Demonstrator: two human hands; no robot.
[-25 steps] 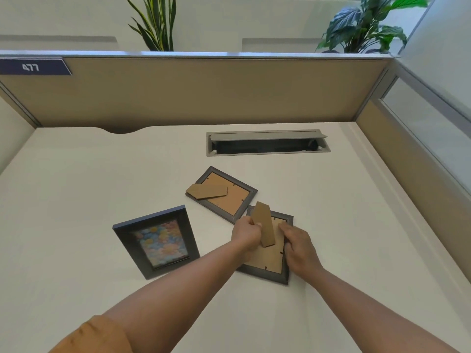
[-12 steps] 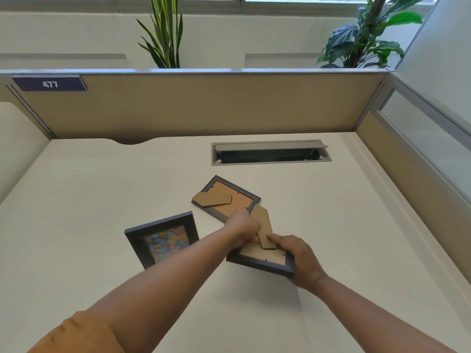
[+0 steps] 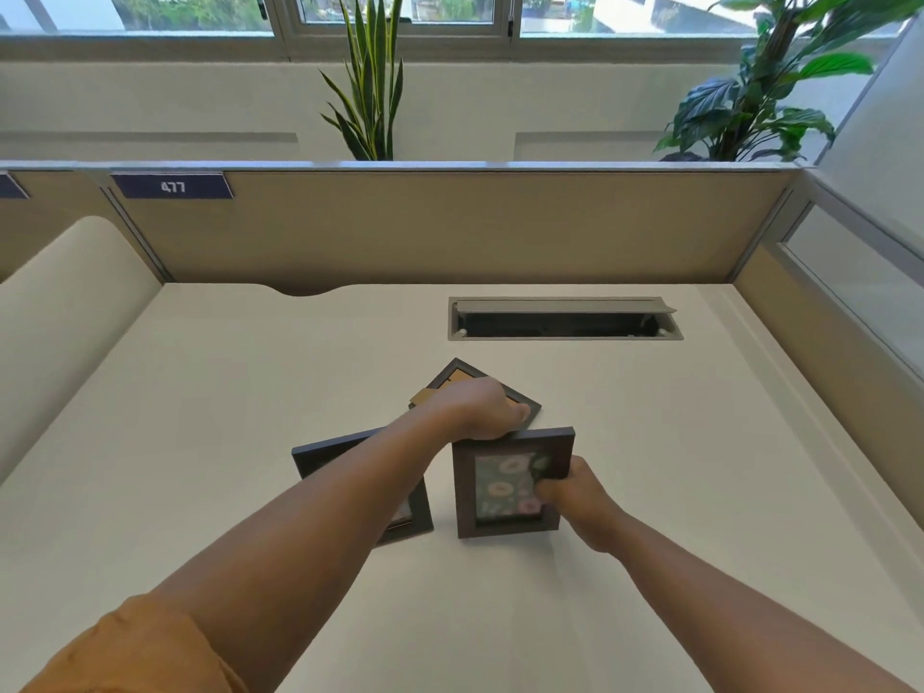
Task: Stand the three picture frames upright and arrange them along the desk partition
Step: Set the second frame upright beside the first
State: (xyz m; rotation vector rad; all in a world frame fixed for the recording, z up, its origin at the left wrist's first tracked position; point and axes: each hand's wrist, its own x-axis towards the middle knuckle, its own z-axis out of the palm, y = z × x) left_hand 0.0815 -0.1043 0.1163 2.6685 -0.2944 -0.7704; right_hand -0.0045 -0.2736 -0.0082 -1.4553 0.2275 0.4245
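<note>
A dark frame with a doughnut print stands tilted up on the desk, its picture facing me. My left hand grips its top edge from behind. My right hand holds its right side, thumb on the glass. A second dark frame lies face up to the left, mostly hidden under my left forearm. The third frame lies face down just beyond, its brown backing showing. The tan desk partition runs along the back of the desk.
An open grey cable tray is sunk into the desk near the partition. A glass side panel closes the right side, a cream divider the left. Two potted plants stand behind the partition.
The frame in my hands was lying face down with its brown stand up; it has been turned over and raised, so the print now faces me. My view has tilted upward.
</note>
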